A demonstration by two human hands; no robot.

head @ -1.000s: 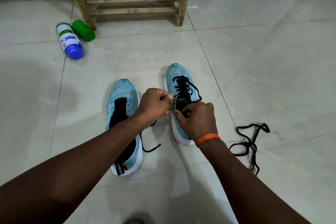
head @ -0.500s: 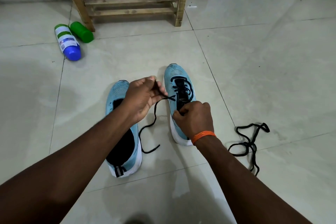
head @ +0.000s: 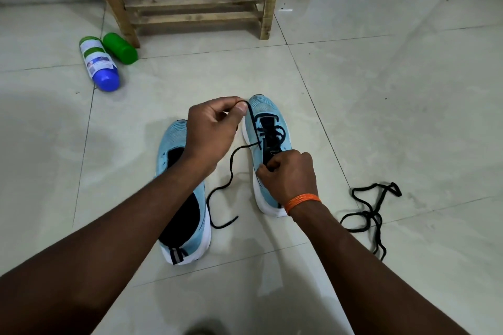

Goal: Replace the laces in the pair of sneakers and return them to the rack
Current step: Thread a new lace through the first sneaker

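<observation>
Two light blue sneakers stand side by side on the tiled floor. The left sneaker (head: 174,144) has no lace. The right sneaker (head: 268,111) carries a black lace (head: 231,171) threaded through its front eyelets. My left hand (head: 211,130) pinches that lace between thumb and fingers and holds it raised above the shoe's toe. The lace's free end trails down onto the floor between the shoes. My right hand (head: 288,177), with an orange band at the wrist, grips the right sneaker's tongue or lace at mid-shoe.
A second black lace (head: 370,212) lies tangled on the floor to the right. The wooden rack (head: 196,5) stands at the back against the wall. A white bottle with a blue cap (head: 99,65) and a green bottle (head: 119,47) lie beside its left leg.
My left hand has drawn the lace out of the right sneaker, up and away toward the toe. My right hand has stayed on the shoe.
</observation>
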